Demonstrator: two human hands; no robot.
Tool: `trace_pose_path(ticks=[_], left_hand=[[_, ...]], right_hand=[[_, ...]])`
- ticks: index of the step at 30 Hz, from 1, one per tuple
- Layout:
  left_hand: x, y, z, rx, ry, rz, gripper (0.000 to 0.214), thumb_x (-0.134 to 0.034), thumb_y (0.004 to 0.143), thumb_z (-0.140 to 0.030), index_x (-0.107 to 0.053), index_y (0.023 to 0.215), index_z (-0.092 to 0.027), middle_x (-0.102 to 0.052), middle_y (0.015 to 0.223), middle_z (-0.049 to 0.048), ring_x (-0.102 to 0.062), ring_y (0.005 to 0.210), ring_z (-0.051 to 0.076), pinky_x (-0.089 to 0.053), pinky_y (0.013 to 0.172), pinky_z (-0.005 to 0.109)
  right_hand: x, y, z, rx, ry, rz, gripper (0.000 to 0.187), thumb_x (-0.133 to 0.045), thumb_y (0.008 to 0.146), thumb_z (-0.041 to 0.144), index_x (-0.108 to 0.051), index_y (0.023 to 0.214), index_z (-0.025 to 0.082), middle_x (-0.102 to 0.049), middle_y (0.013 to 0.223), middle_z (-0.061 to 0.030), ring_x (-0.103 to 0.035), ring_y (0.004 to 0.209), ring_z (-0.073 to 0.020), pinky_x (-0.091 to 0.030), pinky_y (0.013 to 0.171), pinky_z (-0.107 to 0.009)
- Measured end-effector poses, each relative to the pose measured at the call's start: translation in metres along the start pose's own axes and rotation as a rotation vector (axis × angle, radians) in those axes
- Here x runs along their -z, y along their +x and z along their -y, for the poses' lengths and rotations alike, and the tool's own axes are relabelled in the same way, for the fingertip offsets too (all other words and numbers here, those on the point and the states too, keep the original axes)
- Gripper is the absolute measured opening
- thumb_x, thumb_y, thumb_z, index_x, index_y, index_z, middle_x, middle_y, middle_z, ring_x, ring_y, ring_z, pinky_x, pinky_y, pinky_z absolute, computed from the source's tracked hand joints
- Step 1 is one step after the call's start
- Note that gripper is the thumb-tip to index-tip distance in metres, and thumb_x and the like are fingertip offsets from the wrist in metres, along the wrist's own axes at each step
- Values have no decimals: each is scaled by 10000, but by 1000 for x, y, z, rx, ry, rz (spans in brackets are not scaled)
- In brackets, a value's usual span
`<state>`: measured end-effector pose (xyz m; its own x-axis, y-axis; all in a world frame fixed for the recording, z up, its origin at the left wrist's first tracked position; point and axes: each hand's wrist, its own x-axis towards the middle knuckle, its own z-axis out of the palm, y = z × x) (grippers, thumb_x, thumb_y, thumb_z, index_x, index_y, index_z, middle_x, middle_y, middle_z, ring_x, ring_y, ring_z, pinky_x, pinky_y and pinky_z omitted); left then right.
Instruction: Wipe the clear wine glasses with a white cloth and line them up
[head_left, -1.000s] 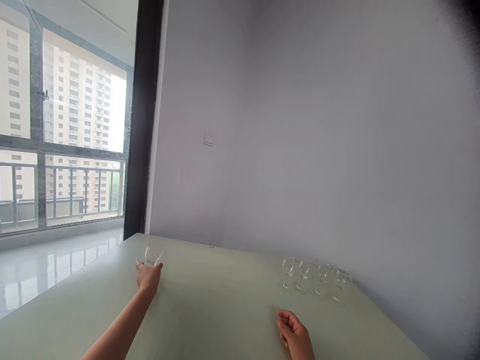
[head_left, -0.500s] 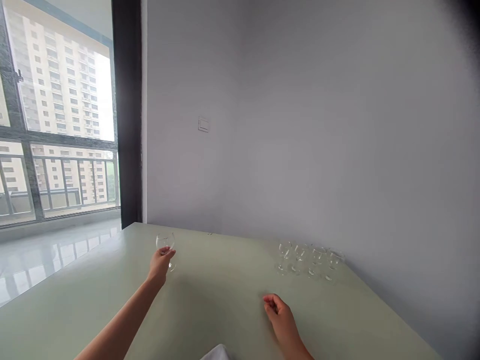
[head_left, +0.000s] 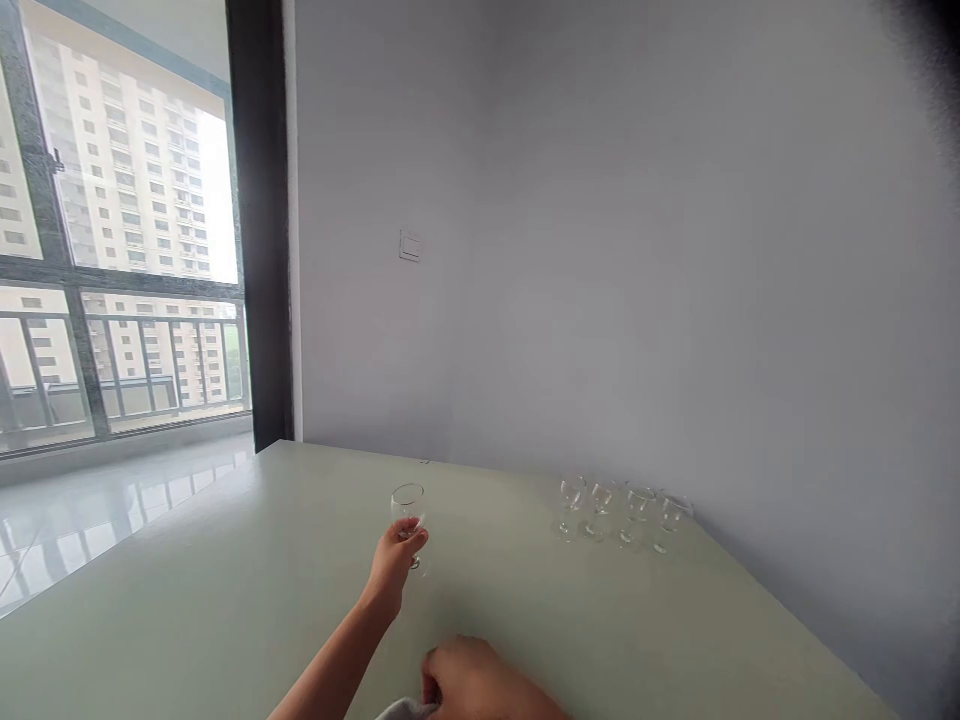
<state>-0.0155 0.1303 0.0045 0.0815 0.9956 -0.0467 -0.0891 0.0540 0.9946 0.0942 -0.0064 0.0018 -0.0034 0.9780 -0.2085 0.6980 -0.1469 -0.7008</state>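
A clear stemmed glass [head_left: 409,500] is upright in my left hand [head_left: 397,550], whose fingers wrap round its lower bowl and stem. Its foot shows just below the hand, over the pale green table [head_left: 225,540]. At the bottom edge, my right hand [head_left: 484,680] is curled closed, back of the hand up. Its fingertips press on a pale grey cloth [head_left: 409,710], mostly cut off by the frame.
Several similar stemmed glasses, among them one wine glass [head_left: 571,495], stand in a row at the table's back right by the grey wall [head_left: 600,250]. A window [head_left: 135,200] is on the left. A light switch [head_left: 409,245] is on the wall.
My left hand has brought the glass rightward and nearer to me. The right hand has moved left and down from the open table to the cloth.
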Motion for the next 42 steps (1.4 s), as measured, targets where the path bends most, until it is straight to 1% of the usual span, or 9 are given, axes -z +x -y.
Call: trace_pose_path(ticks=[5,9,14,20,25,31,37,39,42], left_hand=[[13,-4,4,-17,14,-22,434,-688,540,-407,-616,881,-150,-630,756,29,-560,680,176,-389,595,288],[17,-1,7,-38,33,-24,443,-697,508,-405,-615,870,-163,-652,775,51,-584,760,221,-412,650,317],[9,-10,2,-107,25,30,404,-701,521,-416,-613,850,-198,-645,832,33,-582,833,224,-423,734,315],[-13,-49,-12,-79,-74,319,328,-653,634,-434,-554,848,-206,-641,712,10,-544,648,158,-392,570,266],[-30,-67,3,-8,-85,595,266,-614,689,-367,-511,867,-198,-678,857,47,-512,631,123,-362,566,248],[-35,-55,32,-103,280,418,197,-550,686,-359,-498,792,-201,-613,703,-5,-527,645,145,-386,598,249],[-23,-48,20,-248,566,246,60,-452,772,-292,-457,783,-233,-596,717,-16,-540,669,146,-356,631,233],[-19,-48,17,-284,628,209,64,-413,809,-288,-440,778,-239,-580,678,-18,-507,626,152,-329,609,241],[-17,-49,15,-362,738,177,105,-362,858,-303,-445,830,-246,-581,687,-14,-494,605,162,-308,587,249]], right_hand=[[45,4,-16,68,662,-21,203,-662,535,291,-481,544,198,-434,507,68,-365,502,-89,-280,489,-215],[72,9,-27,32,815,-176,283,-538,697,452,-387,655,217,-363,568,72,-325,499,-82,-286,476,-208],[71,12,-55,98,833,-424,346,-591,710,482,-390,642,208,-350,593,60,-320,548,-96,-292,501,-215],[57,17,-56,196,795,-519,430,-616,699,540,-351,611,213,-268,564,76,-242,529,-89,-217,476,-215],[61,-3,-38,143,1195,-447,387,-644,699,521,-401,656,223,-362,578,58,-333,515,-101,-302,466,-221],[73,-21,-32,93,1329,-570,336,-684,698,460,-451,688,219,-438,590,57,-401,515,-97,-347,464,-204],[68,-15,-35,162,1310,-625,395,-761,614,412,-426,639,205,-426,522,85,-373,453,-69,-317,435,-180],[67,-16,-33,168,1311,-639,355,-773,599,401,-511,758,220,-533,592,64,-470,497,-98,-379,479,-203],[64,-16,-29,169,1323,-637,566,-775,593,400,-532,1083,253,-656,785,-2,-600,648,-177,-465,606,-282]])
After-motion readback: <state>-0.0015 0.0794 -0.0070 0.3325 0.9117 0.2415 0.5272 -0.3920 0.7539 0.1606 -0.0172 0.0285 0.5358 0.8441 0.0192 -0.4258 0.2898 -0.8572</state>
